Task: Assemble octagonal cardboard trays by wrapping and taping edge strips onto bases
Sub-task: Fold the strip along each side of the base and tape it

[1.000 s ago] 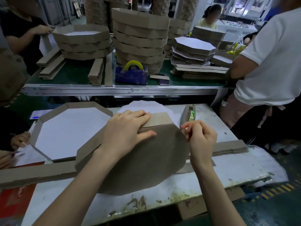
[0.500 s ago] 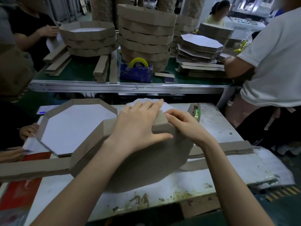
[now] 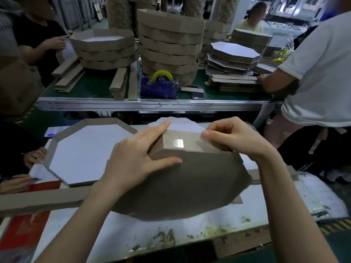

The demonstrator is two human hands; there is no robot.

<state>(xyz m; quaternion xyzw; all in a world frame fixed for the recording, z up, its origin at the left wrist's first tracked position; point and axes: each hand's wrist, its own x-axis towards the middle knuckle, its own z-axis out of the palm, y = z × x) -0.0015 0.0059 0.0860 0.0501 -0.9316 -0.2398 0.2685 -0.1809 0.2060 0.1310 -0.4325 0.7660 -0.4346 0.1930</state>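
Where the tray [image 3: 180, 183] rests, stained white table [image 3: 133, 230], green bench [image 3: 91, 88] beyond

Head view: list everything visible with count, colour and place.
upturned tray: 1, brown, near table, under both hands
tape: 1 piece, clear, on its wall
finished tray: 1, brown rim, white inside, near table left
long strip: 1, brown, near table front
dispenser: 1, blue, yellow roll, far bench
tray stacks: at least 2, brown, far bench
base stack: 1, white-topped, far bench right
strip piles: several, brown, far bench
phone: 1, dark, far bench
people: several, around the tables
left hand: 1, flat on tray corner
right hand: 1, pinches tray wall
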